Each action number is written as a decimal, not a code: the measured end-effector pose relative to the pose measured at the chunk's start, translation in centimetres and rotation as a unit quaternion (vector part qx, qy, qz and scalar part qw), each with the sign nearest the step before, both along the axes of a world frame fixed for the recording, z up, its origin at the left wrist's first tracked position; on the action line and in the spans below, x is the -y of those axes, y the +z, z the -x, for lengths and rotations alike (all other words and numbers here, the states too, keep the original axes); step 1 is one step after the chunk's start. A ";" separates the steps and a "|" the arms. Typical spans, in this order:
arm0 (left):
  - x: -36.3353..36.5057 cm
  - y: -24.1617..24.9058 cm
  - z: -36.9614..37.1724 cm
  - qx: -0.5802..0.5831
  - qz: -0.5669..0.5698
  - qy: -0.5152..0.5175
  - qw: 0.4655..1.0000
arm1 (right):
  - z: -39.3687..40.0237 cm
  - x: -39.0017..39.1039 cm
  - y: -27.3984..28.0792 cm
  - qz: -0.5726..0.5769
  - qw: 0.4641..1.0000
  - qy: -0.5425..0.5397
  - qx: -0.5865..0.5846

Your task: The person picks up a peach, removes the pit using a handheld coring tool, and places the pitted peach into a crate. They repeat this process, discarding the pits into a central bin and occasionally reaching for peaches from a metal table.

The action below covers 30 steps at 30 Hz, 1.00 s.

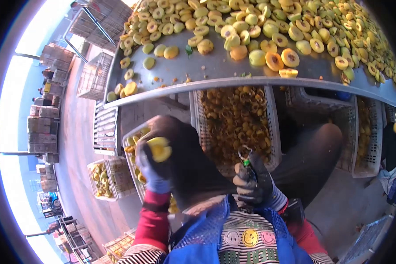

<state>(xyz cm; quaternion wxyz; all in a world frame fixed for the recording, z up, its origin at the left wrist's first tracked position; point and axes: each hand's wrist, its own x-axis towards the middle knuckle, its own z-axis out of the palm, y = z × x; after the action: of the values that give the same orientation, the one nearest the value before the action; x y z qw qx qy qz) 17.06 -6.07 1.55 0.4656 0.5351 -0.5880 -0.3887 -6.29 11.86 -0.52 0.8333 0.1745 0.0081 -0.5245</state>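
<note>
My left hand, in a grey-blue glove, holds a yellow peach half above a crate of peach halves beside my left leg. My right hand, in a dark glove with pale worn fingertips, is closed round a pitting tool with a metal loop and a green band. That hand is over my lap, near the front of a white crate full of brownish-orange peach scraps. In front, many halved peaches lie on a metal table, several with brown pit hollows showing.
The table's raised front rim runs above my knees. More crates stand under it at right, and a crate of peach halves sits on the floor at left. Stacked crates line the far left, with a blue forklift nearby.
</note>
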 end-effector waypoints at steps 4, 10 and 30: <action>5.9 3.4 -6.2 0.684 -0.120 -0.023 0.719 | 0.5 0.5 -0.8 -0.048 0.995 -0.022 -0.080; 12.6 6.2 9.8 0.429 0.085 -0.229 0.870 | 0.7 2.1 -1.2 -0.091 0.975 0.000 -0.202; 15.1 -1.2 36.5 0.487 0.227 -0.534 0.653 | 3.1 3.5 -3.3 -0.242 0.923 -0.029 -0.297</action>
<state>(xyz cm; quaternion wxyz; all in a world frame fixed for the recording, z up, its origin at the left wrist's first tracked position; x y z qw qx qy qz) -19.46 -21.15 0.40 -0.0685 0.1194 -0.9845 -0.1088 -9.43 8.37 -3.82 0.7094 0.2074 0.3764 -0.5586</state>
